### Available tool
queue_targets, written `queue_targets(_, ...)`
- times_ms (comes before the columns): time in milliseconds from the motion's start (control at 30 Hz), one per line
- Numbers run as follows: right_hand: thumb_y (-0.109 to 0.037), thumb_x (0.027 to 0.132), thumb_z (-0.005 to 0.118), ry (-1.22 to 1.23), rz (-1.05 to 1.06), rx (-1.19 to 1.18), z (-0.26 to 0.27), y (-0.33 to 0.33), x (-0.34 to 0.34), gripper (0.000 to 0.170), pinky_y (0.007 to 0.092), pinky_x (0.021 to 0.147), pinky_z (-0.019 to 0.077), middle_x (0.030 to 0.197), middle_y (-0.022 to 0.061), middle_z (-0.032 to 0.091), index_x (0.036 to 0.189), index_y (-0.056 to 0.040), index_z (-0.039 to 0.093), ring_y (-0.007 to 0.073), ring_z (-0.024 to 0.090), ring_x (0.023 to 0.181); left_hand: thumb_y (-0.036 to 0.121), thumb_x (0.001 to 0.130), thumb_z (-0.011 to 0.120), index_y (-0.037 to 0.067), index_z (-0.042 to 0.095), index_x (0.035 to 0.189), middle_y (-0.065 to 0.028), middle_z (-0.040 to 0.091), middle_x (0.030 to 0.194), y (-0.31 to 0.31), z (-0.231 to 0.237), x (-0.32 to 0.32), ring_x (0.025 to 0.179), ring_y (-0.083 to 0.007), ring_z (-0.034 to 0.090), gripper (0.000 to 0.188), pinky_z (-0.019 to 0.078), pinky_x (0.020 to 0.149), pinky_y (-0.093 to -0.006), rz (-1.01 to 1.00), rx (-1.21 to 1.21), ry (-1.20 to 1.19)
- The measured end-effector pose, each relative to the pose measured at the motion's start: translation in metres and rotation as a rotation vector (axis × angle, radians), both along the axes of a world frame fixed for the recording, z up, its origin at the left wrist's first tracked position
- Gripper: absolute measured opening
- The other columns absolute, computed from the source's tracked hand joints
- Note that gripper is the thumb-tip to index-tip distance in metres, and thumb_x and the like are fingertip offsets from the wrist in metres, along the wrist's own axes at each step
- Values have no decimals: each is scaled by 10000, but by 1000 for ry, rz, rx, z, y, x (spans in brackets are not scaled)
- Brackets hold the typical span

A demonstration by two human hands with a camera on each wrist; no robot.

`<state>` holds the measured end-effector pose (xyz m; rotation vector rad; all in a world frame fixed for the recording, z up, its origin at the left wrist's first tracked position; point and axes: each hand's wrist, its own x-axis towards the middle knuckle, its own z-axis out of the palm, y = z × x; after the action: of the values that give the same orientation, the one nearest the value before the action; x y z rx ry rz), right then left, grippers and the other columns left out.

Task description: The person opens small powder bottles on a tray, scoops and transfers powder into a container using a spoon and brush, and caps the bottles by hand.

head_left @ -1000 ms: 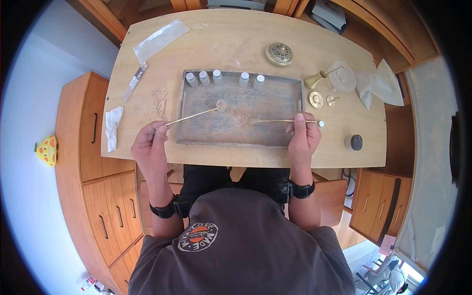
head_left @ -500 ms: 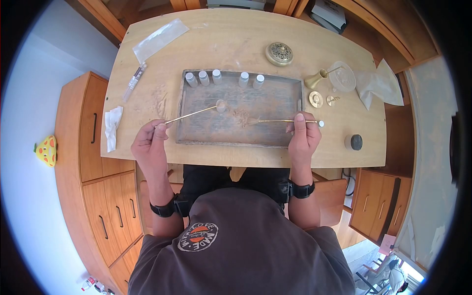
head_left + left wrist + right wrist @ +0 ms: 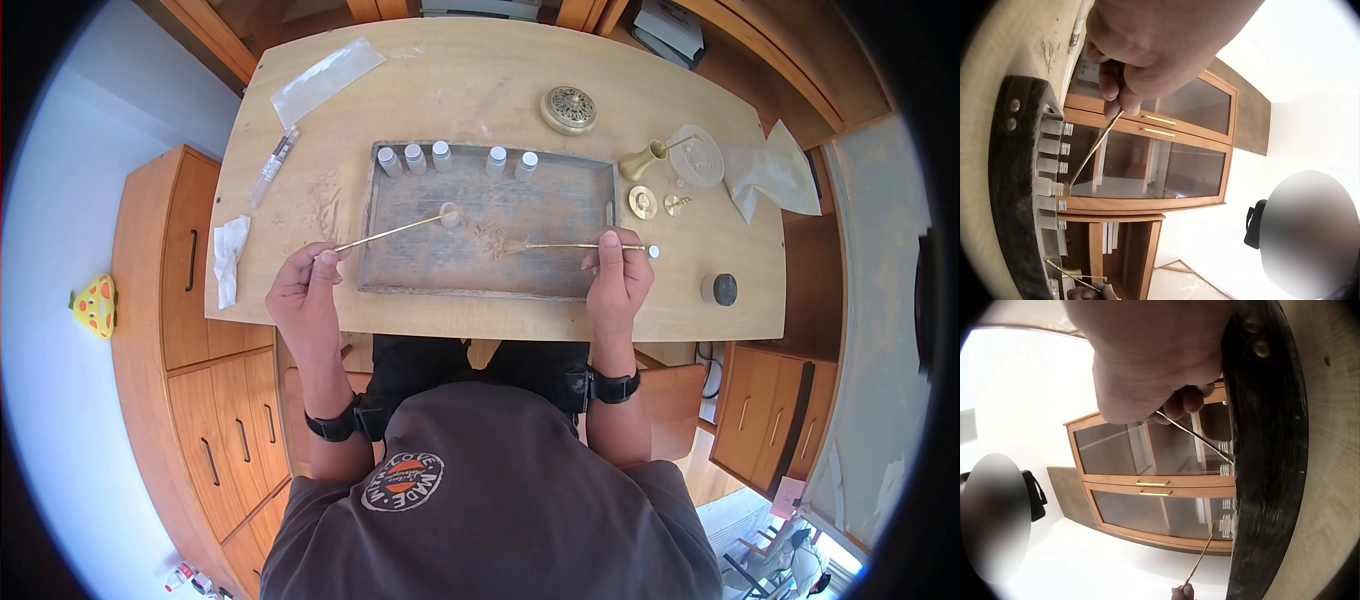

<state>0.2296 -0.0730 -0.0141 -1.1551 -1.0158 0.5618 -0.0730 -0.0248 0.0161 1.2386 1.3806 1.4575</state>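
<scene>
My left hand pinches a slim brass-coloured stick between thumb and fingers. The stick's far tip is at the mouth of a small uncapped bottle inside the dark wooden tray. At the tray's right side my right hand pinches a thin brass handle that ends in a tan brush tip. That tip lies at the edge of loose brown powder on the tray floor. Beyond my right fingers is a small white cap.
Several white-capped bottles line the tray's back. Rightward stand a brass vase, a brass disc, a clear dish and a black-lidded jar. A pierced brass burner sits behind; crumpled tissue lies left.
The left hand and its stick have shifted very slightly, the stick's tip staying by the uncapped bottle. My right hand and the brush hold still.
</scene>
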Motion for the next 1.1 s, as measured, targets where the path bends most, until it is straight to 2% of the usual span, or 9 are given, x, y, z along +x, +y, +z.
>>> queue_targets(267,-146,1003,518,95,-113,18,-4,2,1,189,226,589,420,750,25,565,925,5,601,78,510,644,72,903,673,-42,667,988,-37,673,817,-5,3,-2,698,-62,519,142,419,649,-194,-49,8,-21)
queue_targets(433,-148,1005,517,63,-135,12,-1,3,1,186,219,603,412,728,16,553,944,6,602,74,501,651,51,868,701,-10,700,946,2,661,805,-9,-6,-1,692,-51,523,99,421,640,-191,-139,-40,190)
queue_targets(567,-136,1002,523,18,-133,-38,2,3,-1,176,220,602,409,721,16,552,949,11,603,73,498,648,44,853,708,2,710,932,-9,677,811,-11,0,10,693,-57,540,89,435,638,-203,-152,-5,300)
queue_targets(633,-129,1000,527,-3,-88,-66,2,2,-1,171,220,602,411,720,18,554,950,16,603,74,498,648,37,845,704,8,715,932,-49,694,816,-12,2,18,696,-88,575,92,459,644,-230,-175,34,375)
queue_targets(733,-140,1000,530,-4,-69,-57,3,2,-1,180,218,602,411,721,19,558,943,14,607,75,499,649,43,844,708,4,708,946,-24,677,799,-13,4,25,674,-66,528,109,435,633,-213,-181,91,451)
queue_targets(967,-146,1000,529,22,-114,-6,2,3,-1,194,221,614,415,728,23,569,917,9,611,77,504,657,40,839,709,10,712,942,-47,688,808,-13,5,26,672,-78,539,108,438,631,-221,-163,141,479)
queue_targets(1067,-128,997,528,-27,-47,-60,3,3,-1,187,225,617,420,741,29,578,907,13,614,79,508,662,26,838,702,12,713,943,-47,687,808,-13,5,27,677,-75,541,106,439,631,-221,-158,148,498)
queue_targets(1100,-117,993,530,-36,-22,-53,3,2,-1,180,226,616,422,744,32,581,904,15,614,80,512,663,26,837,700,22,720,941,-69,695,821,-13,5,28,682,-121,577,106,462,634,-247,-169,135,491)
